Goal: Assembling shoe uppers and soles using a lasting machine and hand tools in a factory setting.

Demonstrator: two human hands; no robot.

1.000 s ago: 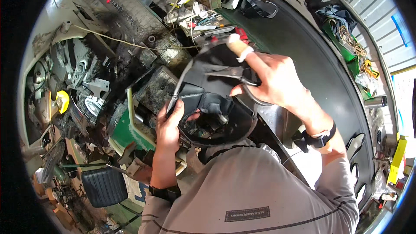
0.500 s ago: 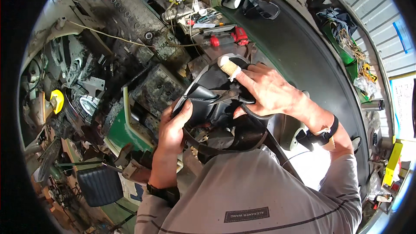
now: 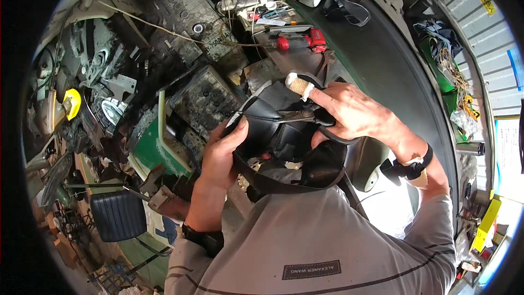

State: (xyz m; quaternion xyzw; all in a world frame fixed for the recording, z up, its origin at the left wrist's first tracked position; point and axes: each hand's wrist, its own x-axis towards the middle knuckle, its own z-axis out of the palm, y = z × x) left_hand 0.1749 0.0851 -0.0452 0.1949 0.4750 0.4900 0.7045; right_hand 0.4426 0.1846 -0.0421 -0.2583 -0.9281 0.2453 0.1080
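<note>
A black leather piece with a long strap, which looks like a bag (image 3: 273, 99), lies across my lap with its dark inside turned up. My left hand (image 3: 222, 152) pinches its left edge, thumb on top. In my right hand (image 3: 357, 110) is a pair of metal scissors (image 3: 297, 116), blades pointing left over the leather. The right index finger, wrapped in tan tape (image 3: 298, 85), stretches out above the scissors. The fingers in the handles are partly hidden by black leather. A dark strap (image 3: 273, 186) loops below, close to my shirt.
Ahead lies a red power tool (image 3: 301, 40) beside small hand tools (image 3: 273, 15). To the right curves a large dark panel (image 3: 390, 60) with black goggles (image 3: 346, 10) on it. Greasy machinery (image 3: 202, 101), a green-and-cream part (image 3: 158, 150) and a black stool seat (image 3: 118, 216) stand left.
The scissor blades, spread apart earlier, now appear closer together. The leather near them has shifted, and its upper-left part lies flatter. My whole view has moved slightly.
</note>
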